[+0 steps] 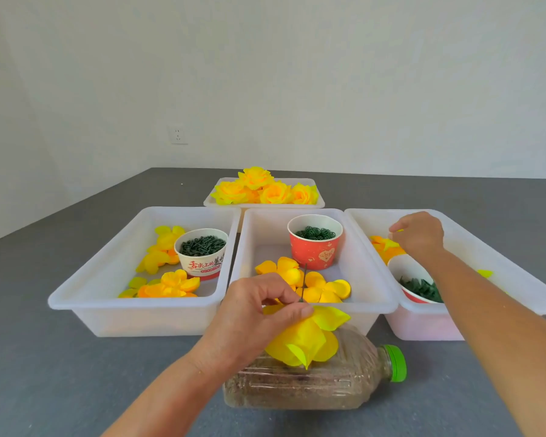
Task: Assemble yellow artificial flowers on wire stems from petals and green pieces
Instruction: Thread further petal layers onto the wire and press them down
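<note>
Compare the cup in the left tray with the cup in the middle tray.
The left tray's cup is white with red lettering; the middle tray's cup is red with a heart print. The white one holds dark green stem-like pieces, the red one small green rings. Both stand upright, open-topped, beside yellow petals.

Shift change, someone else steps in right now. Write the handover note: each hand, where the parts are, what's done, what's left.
Left hand: pinches a half-built yellow flower on its wire stem, above the bottle lying on its side.
Right hand: reaching into the right tray at the loose petals; grip not visible.
Parts: petals in all three front trays; cup of green pegs left, red cup of green rings middle, cup of green pieces right.
Done: finished flowers piled in the back tray.
Left: add petals and green pieces to this stem.
</note>
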